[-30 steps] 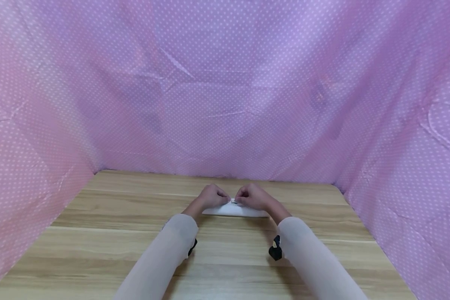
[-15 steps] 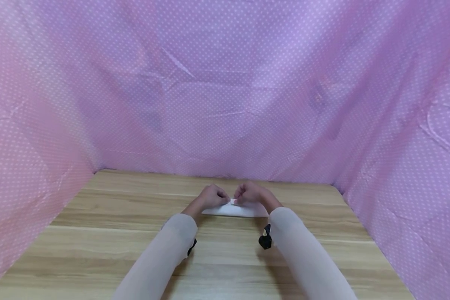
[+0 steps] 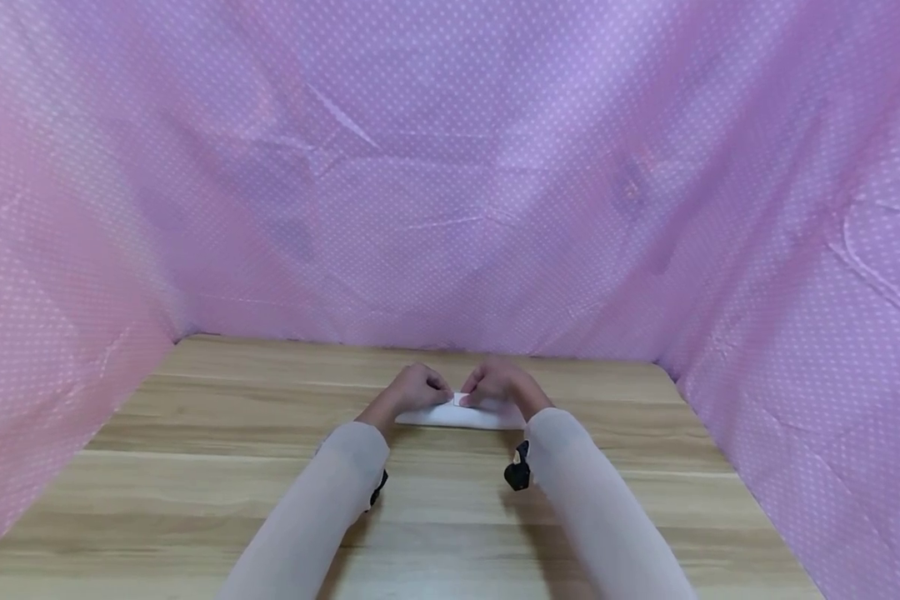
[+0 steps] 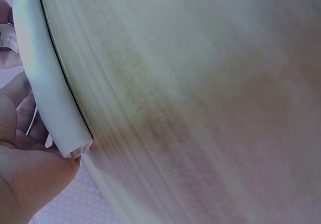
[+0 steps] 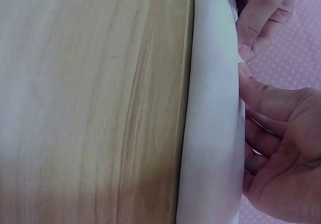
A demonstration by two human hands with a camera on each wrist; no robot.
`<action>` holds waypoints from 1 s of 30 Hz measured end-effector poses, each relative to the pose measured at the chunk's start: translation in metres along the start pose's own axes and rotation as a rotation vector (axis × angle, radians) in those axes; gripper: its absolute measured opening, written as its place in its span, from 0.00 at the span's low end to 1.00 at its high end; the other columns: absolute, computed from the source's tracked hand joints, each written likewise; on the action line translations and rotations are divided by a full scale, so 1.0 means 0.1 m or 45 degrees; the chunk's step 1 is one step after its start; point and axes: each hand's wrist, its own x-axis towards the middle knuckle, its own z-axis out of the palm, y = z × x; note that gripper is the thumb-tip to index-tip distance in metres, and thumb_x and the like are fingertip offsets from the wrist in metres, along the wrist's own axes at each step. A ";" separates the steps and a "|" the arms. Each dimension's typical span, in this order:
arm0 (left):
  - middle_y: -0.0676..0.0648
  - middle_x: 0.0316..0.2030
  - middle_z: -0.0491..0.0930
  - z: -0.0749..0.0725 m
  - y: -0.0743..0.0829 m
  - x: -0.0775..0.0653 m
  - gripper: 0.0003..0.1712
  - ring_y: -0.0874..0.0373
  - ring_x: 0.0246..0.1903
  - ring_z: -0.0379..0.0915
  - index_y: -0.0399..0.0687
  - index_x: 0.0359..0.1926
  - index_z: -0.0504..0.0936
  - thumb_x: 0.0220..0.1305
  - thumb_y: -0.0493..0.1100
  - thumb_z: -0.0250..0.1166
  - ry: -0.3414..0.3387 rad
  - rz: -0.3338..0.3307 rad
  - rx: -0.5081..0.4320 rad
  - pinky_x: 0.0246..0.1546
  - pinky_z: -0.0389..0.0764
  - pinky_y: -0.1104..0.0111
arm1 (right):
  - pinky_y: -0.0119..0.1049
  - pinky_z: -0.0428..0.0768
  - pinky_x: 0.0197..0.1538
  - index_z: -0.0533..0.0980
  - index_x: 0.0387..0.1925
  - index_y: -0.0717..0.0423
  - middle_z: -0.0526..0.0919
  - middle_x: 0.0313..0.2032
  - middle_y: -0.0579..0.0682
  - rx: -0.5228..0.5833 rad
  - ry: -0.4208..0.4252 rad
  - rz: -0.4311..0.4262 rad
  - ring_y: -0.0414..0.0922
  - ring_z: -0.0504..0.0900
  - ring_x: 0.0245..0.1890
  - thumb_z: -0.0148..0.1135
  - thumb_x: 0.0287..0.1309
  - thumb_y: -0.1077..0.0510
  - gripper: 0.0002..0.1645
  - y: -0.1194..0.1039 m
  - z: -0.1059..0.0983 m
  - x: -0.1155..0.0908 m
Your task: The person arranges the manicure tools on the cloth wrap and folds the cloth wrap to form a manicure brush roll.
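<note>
A long white roll of ribbed material [image 3: 457, 417], likely cloth, lies crosswise on the table in the head view. My left hand [image 3: 418, 388] pinches its far edge just left of the middle. Opposite it, the thumb and fingers of my right hand [image 3: 495, 385] pinch a small white rectangular piece [image 3: 459, 400] at the same edge. Up close in the right wrist view, the right thumb presses along the edge of the roll [image 5: 213, 108], near the left fingertips. The left wrist view shows the open end of the roll [image 4: 75, 151] beside my left palm.
Light wood-grain boards form the table [image 3: 435, 517] under both forearms. Pink dotted cloth [image 3: 450, 233] hangs behind it and along both sides. A black wrist device [image 3: 518, 467] sits under the right sleeve.
My right hand and forearm have shifted a little to the left. The small piece shows plainer and whiter than one second ago. The left hand keeps its hold, and the whole view has moved slightly.
</note>
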 end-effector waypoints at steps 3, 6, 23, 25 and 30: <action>0.51 0.38 0.89 0.01 -0.01 -0.01 0.06 0.59 0.43 0.80 0.46 0.39 0.92 0.65 0.43 0.72 -0.006 -0.004 -0.019 0.50 0.78 0.62 | 0.50 0.71 0.64 0.89 0.40 0.52 0.89 0.40 0.43 0.011 0.009 -0.011 0.44 0.80 0.47 0.77 0.55 0.53 0.11 0.01 0.02 -0.01; 0.51 0.38 0.89 0.02 -0.01 -0.01 0.06 0.59 0.42 0.79 0.46 0.38 0.92 0.65 0.43 0.72 -0.006 0.007 -0.019 0.48 0.78 0.64 | 0.48 0.72 0.63 0.89 0.40 0.54 0.90 0.39 0.45 0.031 0.013 -0.044 0.42 0.81 0.46 0.77 0.56 0.55 0.11 0.04 0.03 -0.03; 0.50 0.39 0.85 -0.04 -0.04 -0.05 0.09 0.55 0.42 0.79 0.44 0.46 0.87 0.70 0.43 0.67 0.134 0.085 0.167 0.49 0.79 0.59 | 0.49 0.78 0.59 0.81 0.57 0.63 0.87 0.49 0.52 0.164 0.185 -0.204 0.50 0.83 0.52 0.69 0.66 0.52 0.24 0.31 0.00 -0.23; 0.49 0.41 0.85 -0.10 -0.07 -0.10 0.10 0.54 0.44 0.79 0.45 0.47 0.87 0.71 0.44 0.66 0.167 0.088 0.231 0.50 0.79 0.58 | 0.49 0.78 0.58 0.80 0.58 0.64 0.86 0.50 0.53 0.162 0.212 -0.218 0.51 0.82 0.53 0.67 0.68 0.51 0.25 0.32 -0.06 -0.30; 0.45 0.45 0.85 -0.31 -0.09 -0.31 0.10 0.48 0.49 0.80 0.46 0.46 0.87 0.71 0.46 0.66 0.192 0.144 0.379 0.54 0.78 0.53 | 0.50 0.79 0.56 0.79 0.57 0.66 0.86 0.48 0.54 0.098 0.273 -0.293 0.52 0.82 0.51 0.62 0.72 0.50 0.25 0.37 -0.22 -0.55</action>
